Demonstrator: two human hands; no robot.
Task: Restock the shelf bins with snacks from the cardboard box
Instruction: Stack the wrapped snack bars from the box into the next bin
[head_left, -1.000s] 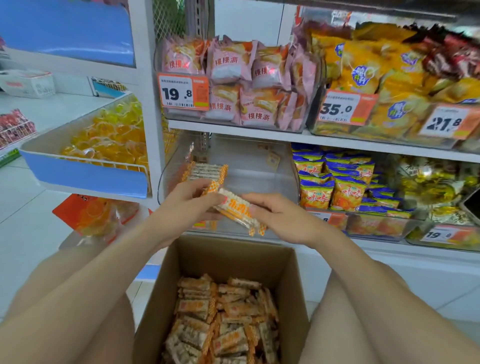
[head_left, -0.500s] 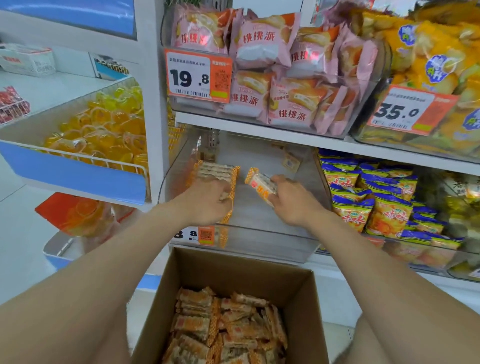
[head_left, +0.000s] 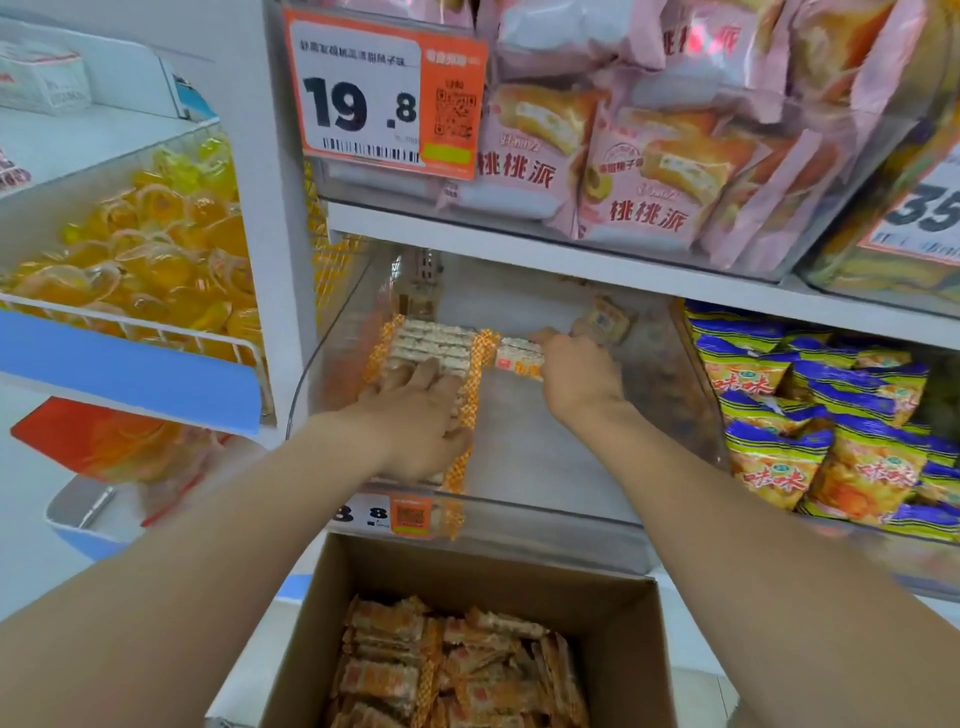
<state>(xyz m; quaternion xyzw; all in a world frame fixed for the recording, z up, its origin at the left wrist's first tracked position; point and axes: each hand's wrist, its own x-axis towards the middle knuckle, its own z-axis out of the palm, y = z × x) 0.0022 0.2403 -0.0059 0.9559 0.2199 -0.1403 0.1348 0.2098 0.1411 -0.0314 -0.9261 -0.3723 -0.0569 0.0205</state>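
pink pie packets, yellow jelly cups, blue-yellow chip bags, price tag

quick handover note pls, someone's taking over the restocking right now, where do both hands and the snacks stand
Left hand: flat on the row of snack packets lined up along the left side of the clear bin, steadying it.
Right hand: grip shut on one snack packet, setting it down just right of that row.
Done: one row started; the rest of the bin floor is bare.
Left: the cardboard box below the shelf holds many more of the same packets; carry on filling the bin to the right.
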